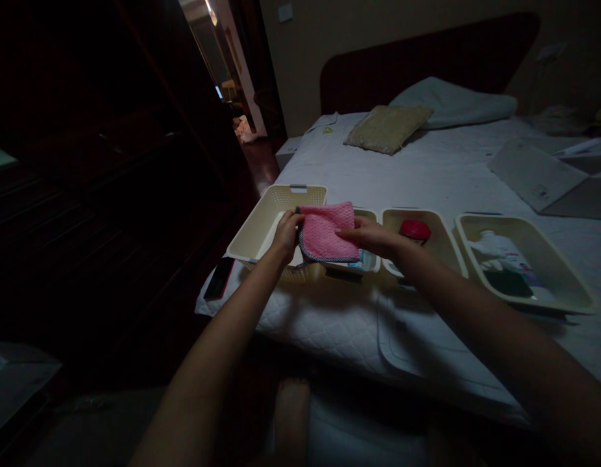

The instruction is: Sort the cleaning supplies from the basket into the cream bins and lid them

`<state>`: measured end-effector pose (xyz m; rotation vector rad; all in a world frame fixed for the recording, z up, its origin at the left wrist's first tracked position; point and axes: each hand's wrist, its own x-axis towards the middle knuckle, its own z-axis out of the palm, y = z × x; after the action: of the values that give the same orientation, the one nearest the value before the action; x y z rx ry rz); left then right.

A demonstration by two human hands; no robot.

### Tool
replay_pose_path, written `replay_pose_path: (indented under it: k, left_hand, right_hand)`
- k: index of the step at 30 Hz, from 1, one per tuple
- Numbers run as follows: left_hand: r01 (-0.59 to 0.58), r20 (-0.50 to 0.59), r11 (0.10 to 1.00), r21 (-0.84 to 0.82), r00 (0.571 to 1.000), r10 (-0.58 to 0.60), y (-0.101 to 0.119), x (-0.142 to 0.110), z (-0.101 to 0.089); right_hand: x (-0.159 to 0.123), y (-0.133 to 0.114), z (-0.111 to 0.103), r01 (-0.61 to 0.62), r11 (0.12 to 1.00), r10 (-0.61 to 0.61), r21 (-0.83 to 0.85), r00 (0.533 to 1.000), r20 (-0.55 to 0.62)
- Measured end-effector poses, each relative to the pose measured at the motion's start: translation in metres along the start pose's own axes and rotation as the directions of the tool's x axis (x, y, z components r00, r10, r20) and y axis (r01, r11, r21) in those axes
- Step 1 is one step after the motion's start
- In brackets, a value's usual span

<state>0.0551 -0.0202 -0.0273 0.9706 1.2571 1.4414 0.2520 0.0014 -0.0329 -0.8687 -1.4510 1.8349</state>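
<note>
A pink cleaning cloth with a dark checked edging, seemingly folded, is held up between both hands. My left hand pinches it at its left edge. On the opposite side my right hand grips it, thumb lying on the front face. Behind and below the cloth stand a large cream basket with perforated walls and a smaller cream bin, partly hidden, with something blue and white inside. Right of them, another cream bin contains a red-lidded jar.
A further cream bin on the right holds a white bottle and a dark green item. A phone-like dark object lies at the bed's corner. Farther back are a pillow and an open white box. The room is dim.
</note>
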Motion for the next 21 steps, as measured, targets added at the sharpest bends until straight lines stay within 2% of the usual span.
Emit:
replay_pose_path:
  k: [2, 4, 7, 14, 21]
  left_hand:
    - [0.055, 0.128, 0.996, -0.068, 0.991, -0.046, 0.0, -0.003, -0.001]
    - [0.121, 0.271, 0.989, -0.083, 0.958, -0.095, -0.002, -0.005, -0.003]
    - [0.158, 0.355, 0.987, -0.024, 0.924, -0.14, -0.008, -0.004, -0.007]
    - [0.085, 0.234, 0.993, 0.083, 0.967, -0.103, -0.006, -0.007, -0.005]
    - [0.032, 0.161, 0.999, 0.042, 0.986, -0.038, -0.004, -0.004, 0.0]
  right_hand:
    - [0.001, -0.002, 0.0, 0.037, 0.999, -0.036, 0.023, 0.998, -0.046]
    - [0.001, -0.007, 0.001, 0.037, 0.999, -0.034, 0.035, 0.994, -0.106]
    - [-0.002, -0.013, 0.002, -0.005, 0.999, 0.012, 0.045, 0.986, -0.165]
    - [-0.009, -0.014, -0.003, -0.01, 0.998, 0.006, -0.055, 0.998, -0.064]
    - [-0.005, -0.014, -0.003, 0.003, 1.0, -0.001, 0.016, 0.993, -0.118]
